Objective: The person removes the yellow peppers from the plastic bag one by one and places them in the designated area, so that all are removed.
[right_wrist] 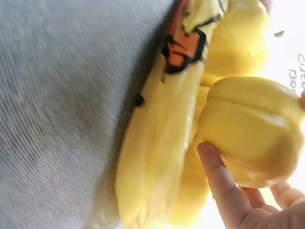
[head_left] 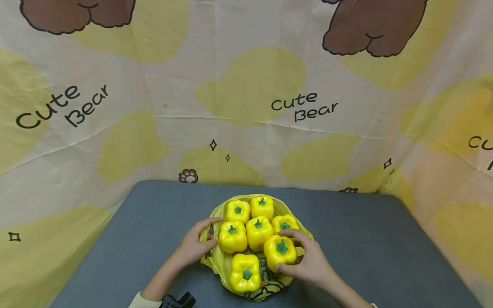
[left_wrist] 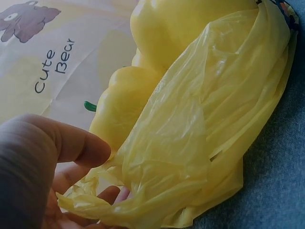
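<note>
My right hand grips a yellow bell pepper with a green stem, thumb at its near side and fingers at its far side. In the right wrist view this pepper is raised over the edge of a yellow plastic bag. Several more yellow peppers stand stem-up in the spread bag; one pepper sits nearest me. At the bag's left edge my left hand holds the plastic. Its fingers curl about the loose lip, partly hidden by the bag.
A blue-grey table lies beneath the bag and reaches out on both sides. Behind it hangs a cloth with bears, yellow patches and lettering. A black strap-like device is at my left wrist.
</note>
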Demonstrator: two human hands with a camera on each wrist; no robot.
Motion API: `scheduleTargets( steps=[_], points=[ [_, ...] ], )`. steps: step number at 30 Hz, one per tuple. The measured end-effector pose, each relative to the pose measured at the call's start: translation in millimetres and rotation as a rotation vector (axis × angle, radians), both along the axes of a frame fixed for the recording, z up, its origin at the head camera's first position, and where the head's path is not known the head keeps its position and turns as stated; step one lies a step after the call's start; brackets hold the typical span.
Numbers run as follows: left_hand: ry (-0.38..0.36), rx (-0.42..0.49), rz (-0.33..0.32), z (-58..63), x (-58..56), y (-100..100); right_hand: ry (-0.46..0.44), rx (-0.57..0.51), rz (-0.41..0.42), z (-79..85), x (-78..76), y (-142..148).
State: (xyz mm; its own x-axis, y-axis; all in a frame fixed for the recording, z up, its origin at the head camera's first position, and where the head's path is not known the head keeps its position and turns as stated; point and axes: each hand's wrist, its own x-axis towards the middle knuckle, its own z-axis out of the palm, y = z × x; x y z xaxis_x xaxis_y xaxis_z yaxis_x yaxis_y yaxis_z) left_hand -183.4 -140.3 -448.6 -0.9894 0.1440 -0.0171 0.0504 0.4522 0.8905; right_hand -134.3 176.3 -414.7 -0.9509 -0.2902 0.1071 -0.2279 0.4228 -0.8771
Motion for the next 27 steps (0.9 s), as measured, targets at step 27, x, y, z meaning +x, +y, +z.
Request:
scheduleTargets(
  steps=[27],
  points=[
    [0.03,-0.054,-0.08,-0.7,2.6,-4,0.317,0.092,-0.213,47.9,-27.6,65]
  ],
)
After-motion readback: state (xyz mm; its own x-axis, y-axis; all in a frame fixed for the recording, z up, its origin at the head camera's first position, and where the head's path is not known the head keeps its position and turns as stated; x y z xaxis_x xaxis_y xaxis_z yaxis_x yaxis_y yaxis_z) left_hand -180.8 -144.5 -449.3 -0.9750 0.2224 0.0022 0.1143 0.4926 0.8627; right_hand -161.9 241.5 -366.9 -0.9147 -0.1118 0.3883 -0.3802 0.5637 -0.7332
